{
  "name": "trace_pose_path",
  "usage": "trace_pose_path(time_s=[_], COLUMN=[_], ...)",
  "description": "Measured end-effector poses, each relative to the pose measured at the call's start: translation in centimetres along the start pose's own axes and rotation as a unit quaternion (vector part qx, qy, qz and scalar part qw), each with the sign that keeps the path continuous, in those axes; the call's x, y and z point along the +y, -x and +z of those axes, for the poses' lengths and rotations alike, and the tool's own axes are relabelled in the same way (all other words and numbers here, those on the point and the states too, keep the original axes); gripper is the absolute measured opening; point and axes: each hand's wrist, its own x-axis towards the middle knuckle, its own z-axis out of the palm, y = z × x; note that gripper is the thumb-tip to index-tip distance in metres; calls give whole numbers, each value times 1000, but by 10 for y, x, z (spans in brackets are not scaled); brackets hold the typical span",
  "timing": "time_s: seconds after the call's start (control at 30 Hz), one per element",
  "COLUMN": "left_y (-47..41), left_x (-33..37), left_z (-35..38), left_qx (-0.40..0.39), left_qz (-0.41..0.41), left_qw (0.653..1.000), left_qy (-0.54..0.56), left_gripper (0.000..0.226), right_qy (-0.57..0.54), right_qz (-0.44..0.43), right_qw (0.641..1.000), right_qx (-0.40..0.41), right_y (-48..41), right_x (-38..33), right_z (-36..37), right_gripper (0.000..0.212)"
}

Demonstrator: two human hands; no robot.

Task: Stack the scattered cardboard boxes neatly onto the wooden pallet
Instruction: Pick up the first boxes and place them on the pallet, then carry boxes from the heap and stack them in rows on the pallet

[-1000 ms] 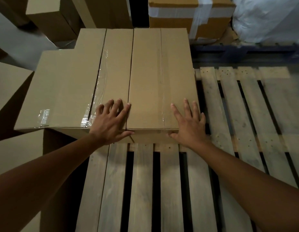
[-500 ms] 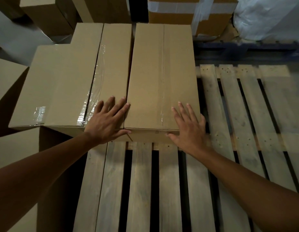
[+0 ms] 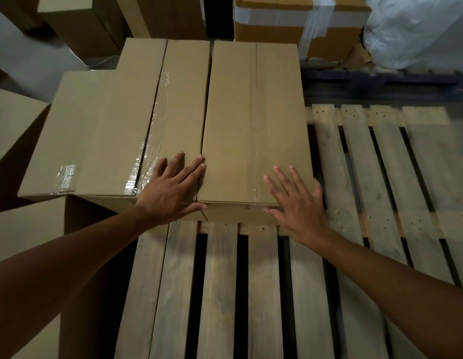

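Flatly, left hand (image 3: 171, 193), right hand (image 3: 297, 206) at boxes' (image 3: 251, 125) near edge, fingers (image 3: 282, 177) straight, pallet (image 3: 380, 177) rightward.

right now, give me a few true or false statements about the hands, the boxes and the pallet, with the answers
1. The left hand and the right hand both lie on box tops with straight fingers. True.
2. The right box is lifted clear of the wooden pallet. False: it rests on the slats.
3. The right box and the left box sit side by side with only a thin seam between them. True.
4. The pallet's right side is filled with boxes. False: bare slats show there.
5. Clear tape runs along the top of the left box. True.
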Motion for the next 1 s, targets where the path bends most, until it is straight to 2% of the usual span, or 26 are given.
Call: trace_pose_path(time_s=[0.33, 0.47, 0.63, 0.73, 0.87, 1.0], left_y=[0, 1, 5, 7, 7, 27], left_x=[-2, 3, 21, 31, 27, 28], left_z=[3, -6, -38, -82, -176, -290], left_qx=[2, -35, -111, -90, 15, 122], left_qz=[15, 3, -52, -86, -120, -118], left_qw=[1000, 999, 992, 988, 984, 973], left_qy=[-4, 9, 39, 96, 133, 157], left_gripper=[100, 100, 109, 108, 90, 80], right_qy=[9, -12, -70, -150, -225, -281], right_qz=[-15, -4, 8, 57, 69, 94], right_qw=[999, 996, 976, 972, 970, 955], right_qx=[-33, -92, -206, -169, -67, 10], right_y=[0, -3, -6, -2, 6, 28], right_x=[3, 1, -1, -15, -33, -50], right_z=[0, -16, -66, -125, -223, -327], right_gripper=[77, 77, 81, 81, 81, 82])
